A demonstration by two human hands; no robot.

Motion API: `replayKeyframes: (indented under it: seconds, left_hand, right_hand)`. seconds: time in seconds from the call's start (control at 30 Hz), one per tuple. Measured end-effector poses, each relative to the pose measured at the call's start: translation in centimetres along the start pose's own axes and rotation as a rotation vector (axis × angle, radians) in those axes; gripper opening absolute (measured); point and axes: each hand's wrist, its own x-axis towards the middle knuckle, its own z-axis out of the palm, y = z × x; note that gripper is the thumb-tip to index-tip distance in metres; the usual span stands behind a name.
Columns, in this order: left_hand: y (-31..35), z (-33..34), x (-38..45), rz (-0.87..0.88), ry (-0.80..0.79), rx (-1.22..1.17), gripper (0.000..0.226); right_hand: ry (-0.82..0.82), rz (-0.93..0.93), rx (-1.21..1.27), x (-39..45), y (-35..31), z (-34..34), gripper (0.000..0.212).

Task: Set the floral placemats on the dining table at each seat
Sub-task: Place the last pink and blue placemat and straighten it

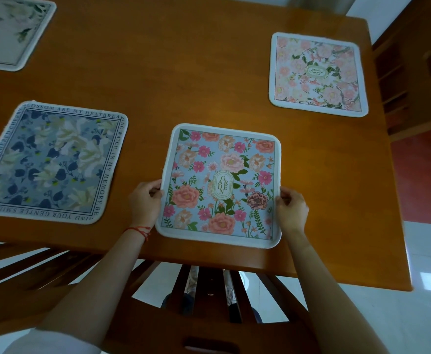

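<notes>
Item in hand: the Garden placemat (220, 185), pale blue with pink and peach blooms, lying flat on the wooden surface (209, 72) near its front edge. The left hand (144, 200) pinches its left border; the right hand (291, 208) pinches the right border. Each grip is narrow, fingers curled onto the white trim, with the mat spanning the space between the two grips.

Step in hand, as judged: squaring this mat to its seat. To do it well, keep both grips level, slide rather than lift, bring the near border parallel to the surface edge just behind the grips, centre it over the slatted chair (209, 290) below, then release both sides together so nothing skews.

Count of placemats: four.
- One between the grips, as above.
- One blue-and-cream lettered placemat (53, 162), outboard of the left grip, flat.
- One pink rose placemat (318, 74), ahead of the right grip and well apart.
- One pale green-leaf placemat (10, 31), far ahead of the left grip, partly out of frame.

Hands: two. Chairs: at least two in view.
</notes>
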Motion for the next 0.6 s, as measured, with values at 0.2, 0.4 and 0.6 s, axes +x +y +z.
replayKeyframes:
  seconds: [0.2,0.4,0.6]
  left_hand:
    - [0.2,-0.1,-0.1,0.004,0.001,0.024,0.026]
    - [0.9,-0.1,-0.4,0.045,-0.009,0.097,0.026]
    - [1.4,-0.1,-1.6,0.065,-0.044,0.131,0.029]
  right_hand:
    - [-0.007,0.006,-0.006,-0.1,-0.2,-0.1,0.025]
    - [-0.033,0.028,-0.018,-0.2,-0.8,-0.4,0.024]
    - [-0.115,0.018,-0.077,-1.2,-1.2,-0.8,0.026]
